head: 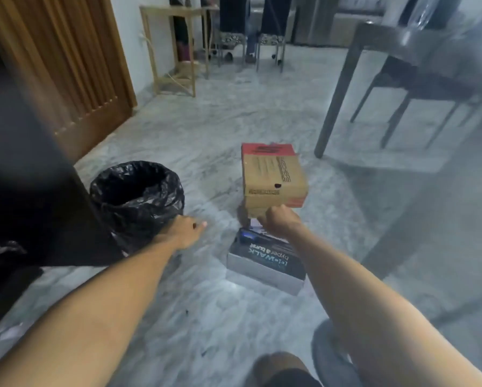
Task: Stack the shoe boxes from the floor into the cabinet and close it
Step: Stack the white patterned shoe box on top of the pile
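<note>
A person's right hand (278, 220) grips the near end of a brown cardboard shoe box (273, 177), lifted above a grey shoe box (265, 263) on the floor. It looks light and stiff. The left hand (186, 233) hangs relaxed beside the bin (139, 196).

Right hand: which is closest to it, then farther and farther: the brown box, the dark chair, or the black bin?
From the right hand:
1. Brown box, gripped by it.
2. Black bin, to its left.
3. Dark chair, far off at upper right.
</note>
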